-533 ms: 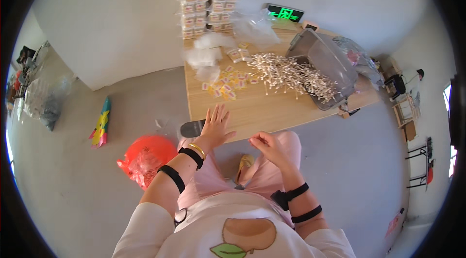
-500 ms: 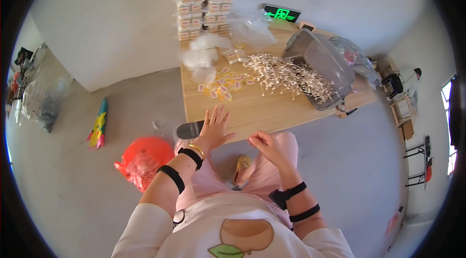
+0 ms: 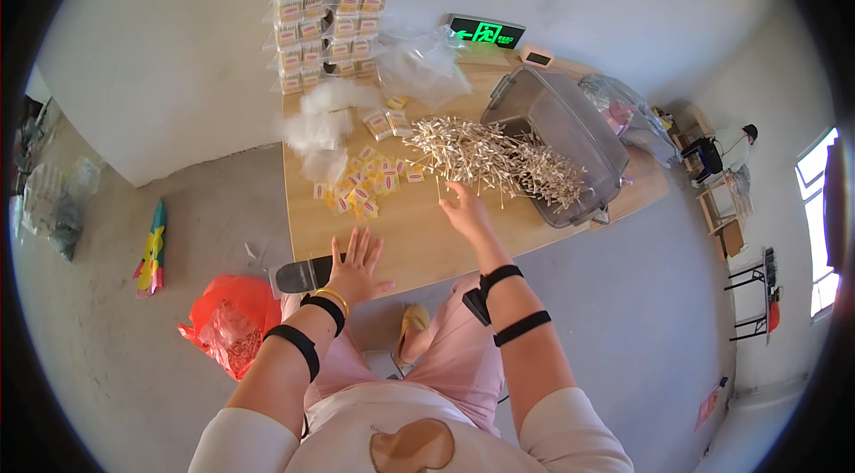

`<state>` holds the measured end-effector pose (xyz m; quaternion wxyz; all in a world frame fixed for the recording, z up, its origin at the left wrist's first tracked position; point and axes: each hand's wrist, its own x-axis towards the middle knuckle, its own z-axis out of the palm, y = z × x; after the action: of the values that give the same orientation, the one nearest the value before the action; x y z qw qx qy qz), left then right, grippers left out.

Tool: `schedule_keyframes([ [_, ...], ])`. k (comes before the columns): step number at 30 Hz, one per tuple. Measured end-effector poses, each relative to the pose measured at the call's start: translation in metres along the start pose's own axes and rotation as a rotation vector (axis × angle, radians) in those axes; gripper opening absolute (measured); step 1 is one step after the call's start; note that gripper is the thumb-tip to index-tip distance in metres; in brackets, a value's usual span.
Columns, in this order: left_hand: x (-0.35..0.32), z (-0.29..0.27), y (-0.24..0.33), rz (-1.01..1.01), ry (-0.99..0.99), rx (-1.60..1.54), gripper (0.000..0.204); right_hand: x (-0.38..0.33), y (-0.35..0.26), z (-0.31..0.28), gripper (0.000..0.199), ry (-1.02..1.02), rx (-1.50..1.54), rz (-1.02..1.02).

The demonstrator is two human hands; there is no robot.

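My left hand [image 3: 358, 270] lies palm down with fingers spread at the table's front edge, beside a dark flat rounded object [image 3: 303, 275]. Stretched toward the near side of a heap of cotton swabs [image 3: 472, 155] is my right hand [image 3: 465, 213], its fingers partly apart and nothing clearly held. The heap spills from a grey clear plastic bin [image 3: 583, 130] tipped on its side. Left of the swabs lie small yellow-and-white printed cards [image 3: 365, 179] and a few filled swab packets [image 3: 387, 124]. Clear plastic bags [image 3: 316, 134] are piled behind the cards.
Tall stacks of packed swabs [image 3: 298, 19] rise at the back left of the wooden table [image 3: 410, 250]. A lit green exit sign [image 3: 485, 31] and a small white device [image 3: 536, 58] stand at the rear. A red plastic bag [image 3: 227, 322] sits on the floor at left.
My right hand has moved forward from near my lap to the swab heap, and its curled fingers have extended. My left hand stays spread at the table edge. The view has shifted.
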<state>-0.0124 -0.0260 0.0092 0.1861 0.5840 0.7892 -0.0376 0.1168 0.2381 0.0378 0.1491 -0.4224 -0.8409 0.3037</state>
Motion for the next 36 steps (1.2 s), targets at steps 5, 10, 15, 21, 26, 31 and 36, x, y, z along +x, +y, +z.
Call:
schedule_keyframes([
  [5, -0.002, -0.006, -0.001, -0.023, -0.065, -0.01, 0.102, 0.025, -0.036, 0.009, 0.041, -0.083, -0.427, 0.135],
  [10, 0.0, -0.021, 0.005, -0.017, -0.14, 0.023, 0.102, 0.038, -0.01, 0.026, 0.039, 0.063, -0.455, 0.0],
  [15, -0.001, -0.019, 0.004, -0.036, -0.162, 0.042, 0.101, 0.003, -0.005, 0.041, 0.041, 0.123, -0.329, -0.101],
  [21, 0.0, -0.022, 0.007, -0.033, -0.164, 0.071, 0.1, -0.061, -0.001, 0.036, 0.035, 0.108, -0.157, -0.308],
  [26, -0.001, -0.025, 0.007, -0.03, -0.17, 0.045, 0.1, -0.095, 0.001, 0.02, 0.027, 0.17, -0.054, -0.246],
  [31, -0.001, -0.023, 0.008, -0.023, -0.133, 0.033, 0.101, -0.096, 0.018, 0.045, 0.03, 0.214, -0.077, -0.118],
  [36, 0.0, -0.011, 0.001, -0.018, -0.089, 0.051, 0.103, -0.081, -0.015, 0.061, 0.036, 0.306, -0.15, -0.183],
])
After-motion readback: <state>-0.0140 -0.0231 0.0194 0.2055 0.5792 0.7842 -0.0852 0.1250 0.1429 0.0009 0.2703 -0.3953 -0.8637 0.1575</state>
